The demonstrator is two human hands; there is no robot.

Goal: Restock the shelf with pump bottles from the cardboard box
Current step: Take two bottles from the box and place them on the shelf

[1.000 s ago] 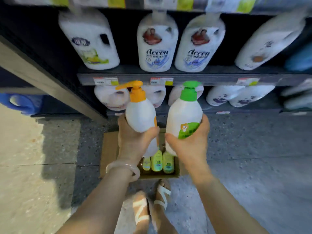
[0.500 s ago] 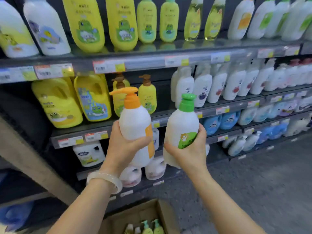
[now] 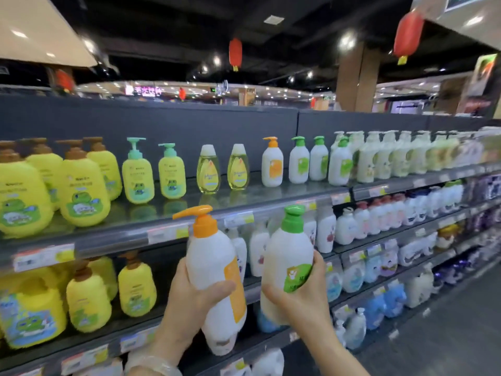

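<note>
My left hand (image 3: 189, 299) grips a white pump bottle with an orange pump (image 3: 211, 267), held upright in front of the shelves. My right hand (image 3: 301, 297) grips a white pump bottle with a green cap (image 3: 287, 256) beside it. Both bottles are just below the front edge of the top shelf (image 3: 189, 202). On that shelf stand a matching orange-pump bottle (image 3: 272, 165) and green-cap bottles (image 3: 299, 164), with bare shelf in front of them. The cardboard box is out of view.
Yellow frog-label bottles (image 3: 81, 185) fill the top shelf's left side, cream bottles (image 3: 393, 156) its right. Lower shelves (image 3: 366, 245) hold many white and blue bottles. The aisle floor (image 3: 447, 335) lies at lower right. Red lanterns hang overhead.
The view has risen from the box on the floor to the top shelf. Both hands have lifted their bottles up to shelf height, keeping the same grip.
</note>
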